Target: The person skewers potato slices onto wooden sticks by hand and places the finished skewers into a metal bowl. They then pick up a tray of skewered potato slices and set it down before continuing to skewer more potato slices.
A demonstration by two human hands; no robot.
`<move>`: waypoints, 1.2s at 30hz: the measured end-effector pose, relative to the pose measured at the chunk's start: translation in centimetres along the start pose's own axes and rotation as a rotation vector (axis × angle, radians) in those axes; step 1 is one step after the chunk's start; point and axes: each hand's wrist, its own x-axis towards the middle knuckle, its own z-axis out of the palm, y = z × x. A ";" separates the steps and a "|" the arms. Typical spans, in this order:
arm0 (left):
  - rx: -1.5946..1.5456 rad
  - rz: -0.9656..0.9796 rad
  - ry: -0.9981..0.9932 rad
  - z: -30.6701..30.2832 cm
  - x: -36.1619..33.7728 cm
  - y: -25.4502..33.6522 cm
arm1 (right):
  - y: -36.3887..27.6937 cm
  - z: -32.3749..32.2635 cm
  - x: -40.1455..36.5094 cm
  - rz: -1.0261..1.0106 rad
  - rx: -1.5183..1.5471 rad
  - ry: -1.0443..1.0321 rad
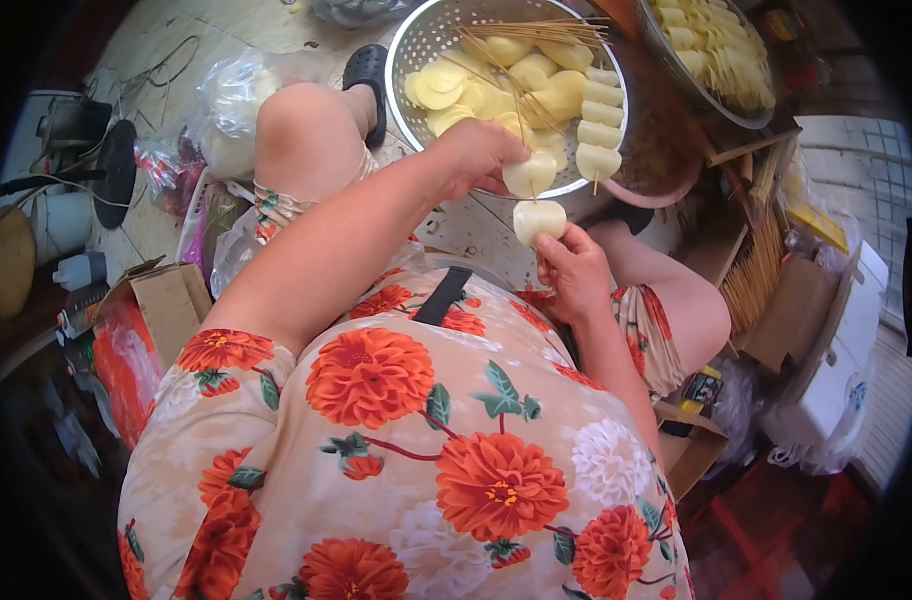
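Pale yellow slices, possibly potato, lie in a perforated metal colander point(400, 108) at the top centre. My left hand point(479, 158) is closed at the colander's near rim, gripping a thin wooden skewer point(519, 108) beside a pale slice point(530, 174). Just below, my right hand point(576, 272) pinches another pale slice point(538, 221) between thumb and fingers. The skewer's tip shows between the two slices. A finished-looking row of slices on a skewer point(601, 125) rests at the colander's right side. Loose skewers point(546, 33) lie across the top of the colander.
A second metal bowl point(666, 75) at the top right holds many skewered slices. Below it are a reddish basin point(666, 180) and a bundle of sticks point(759, 270). Cardboard box point(171, 305) and plastic bag point(231, 110) stand left; a white foam box point(836, 350) is right.
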 end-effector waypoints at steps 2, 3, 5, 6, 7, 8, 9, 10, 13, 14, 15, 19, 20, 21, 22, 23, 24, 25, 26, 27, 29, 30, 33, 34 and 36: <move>0.002 -0.025 -0.015 0.9 -0.8 -0.2 | -0.2 0.0 0.0 0.001 0.005 -0.001; 0.007 -0.029 -0.026 1.0 -0.6 -0.4 | -0.3 0.0 -0.1 0.002 0.007 -0.012; -0.006 -0.017 -0.019 0.8 -0.5 -0.6 | -0.1 -0.1 0.0 0.007 0.009 -0.006; 0.002 -0.018 -0.029 0.6 -0.3 -0.6 | -0.1 -0.1 0.0 0.011 0.009 -0.010; 0.024 -0.008 -0.014 0.6 -0.4 -0.4 | -0.2 0.0 0.1 0.007 0.017 0.001; 0.046 0.003 -0.002 0.5 -0.3 -0.2 | -0.3 0.1 0.0 0.007 0.030 -0.004; 0.053 -0.002 -0.016 0.2 -0.1 0.1 | -0.4 0.0 0.0 0.008 0.043 -0.008; 0.079 0.049 0.057 -0.3 0.4 0.4 | -0.4 -0.3 0.0 0.007 0.048 0.004; 0.042 0.187 0.260 -2.3 1.9 2.1 | -0.3 -0.7 0.3 -0.016 0.054 0.016; 0.017 0.218 0.292 -2.8 1.7 3.0 | -0.3 -0.7 0.2 -0.017 0.060 0.025; 0.021 0.250 0.288 -3.4 1.6 3.7 | -0.3 -0.8 0.2 -0.018 0.067 0.038; 0.120 0.303 0.228 -3.5 -1.1 6.9 | -0.2 -0.9 0.3 -0.052 0.072 0.020; 0.190 0.338 0.142 -4.2 -2.0 7.3 | -0.2 -0.7 0.3 -0.065 0.017 0.052; 0.311 0.334 0.151 -3.8 -3.8 8.2 | -0.4 -0.6 0.2 -0.072 0.017 0.030; 0.369 0.325 0.091 -5.3 -4.8 8.4 | -0.4 -0.5 0.1 -0.077 0.025 0.043; 0.434 0.326 0.122 -5.1 -7.0 8.8 | -0.1 -0.5 0.2 -0.106 0.015 0.044; 0.455 0.245 0.101 -5.8 -8.9 8.9 | 0.4 -0.6 0.5 -0.139 -0.016 0.039; 0.558 0.192 -0.010 -7.7 -10.9 8.8 | 0.6 -0.7 0.7 -0.122 0.027 0.025; 0.631 0.080 0.056 -8.3 -13.4 8.4 | 0.7 -0.7 0.7 -0.130 0.003 0.031; 0.780 -0.046 -0.003 -9.3 -15.8 8.2 | 0.8 -0.8 0.6 -0.148 0.017 0.063; 0.731 -0.294 -0.096 -13.3 -20.8 5.7 | 0.9 -0.7 0.6 -0.175 0.049 0.040; 0.738 -0.468 -0.045 -14.6 -23.5 4.0 | 1.1 -0.7 0.8 -0.196 0.059 0.057; 1.148 -0.669 -0.238 -12.7 -26.9 0.4 | 1.4 -0.9 1.0 -0.258 0.064 0.074; 1.168 -0.686 -0.229 -12.4 -27.3 -0.9 | 1.2 -0.7 0.9 -0.258 0.032 0.074; 1.170 -0.658 -0.156 -12.0 -26.6 -3.0 | 0.9 -0.6 0.7 -0.245 -0.003 0.064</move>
